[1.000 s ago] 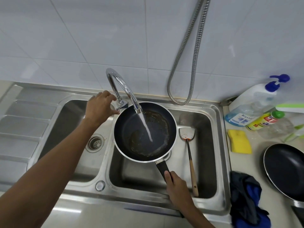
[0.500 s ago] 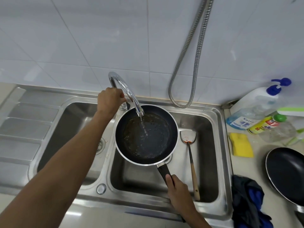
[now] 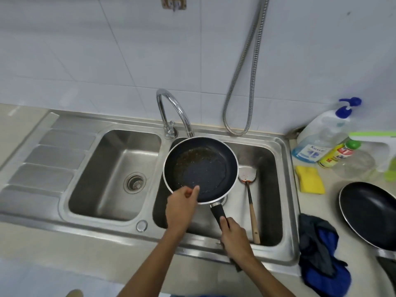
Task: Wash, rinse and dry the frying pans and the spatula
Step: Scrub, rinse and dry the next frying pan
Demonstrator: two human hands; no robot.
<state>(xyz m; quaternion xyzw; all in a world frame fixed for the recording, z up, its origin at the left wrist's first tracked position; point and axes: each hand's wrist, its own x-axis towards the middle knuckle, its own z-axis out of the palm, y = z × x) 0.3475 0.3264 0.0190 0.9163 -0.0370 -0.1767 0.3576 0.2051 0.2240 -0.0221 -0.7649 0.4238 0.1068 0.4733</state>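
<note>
The frying pan (image 3: 211, 168) is held over the right basin of the steel sink (image 3: 286, 189), its black inside facing up, with a shallow pool of water and brownish residue toward the far side. The right hand (image 3: 234, 235) grips the black handle at the pan's near edge, fingers wrapped round it and thumb lying along the top. The left hand (image 3: 182, 207) sits at the pan's near rim with its fingers curled and its index fingertip on the inner surface; whether it pinches the rim or only touches it, I cannot tell from this angle.

Just right of the pan, the spatula (image 3: 249, 190) lies in the same basin, its stained metal head on the bottom and its wooden handle leaning toward the front wall. The curved faucet (image 3: 171, 108) arches over the pan's far rim.

On the counter to the right stand a second frying pan (image 3: 370, 213), a yellow sponge (image 3: 310, 182), a dark blue cloth (image 3: 321, 251) near the front edge, a pump bottle (image 3: 321, 136) and a yellow bottle (image 3: 335, 156).
</note>
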